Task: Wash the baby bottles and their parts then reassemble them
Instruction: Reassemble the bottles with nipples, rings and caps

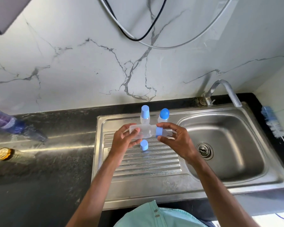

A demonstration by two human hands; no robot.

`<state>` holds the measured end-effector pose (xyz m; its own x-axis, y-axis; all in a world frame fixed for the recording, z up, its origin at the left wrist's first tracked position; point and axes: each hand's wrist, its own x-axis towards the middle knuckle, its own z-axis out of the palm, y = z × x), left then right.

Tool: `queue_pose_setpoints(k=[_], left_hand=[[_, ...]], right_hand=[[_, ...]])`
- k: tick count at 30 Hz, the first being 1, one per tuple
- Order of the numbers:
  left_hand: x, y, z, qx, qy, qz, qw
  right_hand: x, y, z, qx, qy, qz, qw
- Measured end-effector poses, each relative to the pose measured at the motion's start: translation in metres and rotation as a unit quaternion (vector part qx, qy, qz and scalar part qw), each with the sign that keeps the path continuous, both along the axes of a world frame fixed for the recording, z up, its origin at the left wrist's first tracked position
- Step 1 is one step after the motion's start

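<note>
1. Far to the left of the left hand, a purple-labelled bottle lay on the dark bench, with a brown-capped container nearer the bench's left edge.
2. The left hand was curled around the base end of a clear baby bottle, held sideways above the ribbed draining board.
3. Just below the held bottle, between the two hands, a loose blue cap stood on the draining board.
4. Just beyond the hands, two capped bottles stood upright: a flat-capped bottle and, to its right, a dome-capped bottle.
5. The right hand pinched the blue collar at the held bottle's neck between thumb and fingers.
6. To the right of that hand lay the empty sink basin; beyond it, the tap, not running, and a blue bottle brush.
7. The step looked like reassembly, the collar being screwed on; unscrewing cannot be ruled out. The next move likely calls for fitting the loose cap.
</note>
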<state>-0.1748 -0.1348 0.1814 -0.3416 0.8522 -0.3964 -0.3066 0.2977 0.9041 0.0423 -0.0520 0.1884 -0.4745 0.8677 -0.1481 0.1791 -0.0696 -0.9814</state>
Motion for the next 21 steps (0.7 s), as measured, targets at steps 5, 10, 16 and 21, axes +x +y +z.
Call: queue_pose_setpoints(k=[5, 10, 16, 21], left_hand=[[0.015, 0.004, 0.019, 0.012, -0.018, -0.051, 0.998], [0.027, 0.008, 0.032, 0.036, 0.001, -0.095, 0.995], [0.032, 0.007, 0.037, 0.065, -0.004, -0.124, 0.99], [0.03, 0.009, 0.036, 0.062, -0.013, -0.112, 0.992]], right_hand=[[0.026, -0.003, 0.016, -0.006, 0.012, -0.023, 1.0], [0.037, -0.005, 0.021, 0.013, 0.014, -0.021, 1.0], [0.036, -0.006, 0.034, -0.068, 0.016, -0.03, 0.997], [0.042, -0.004, 0.041, -0.104, 0.053, 0.011, 0.993]])
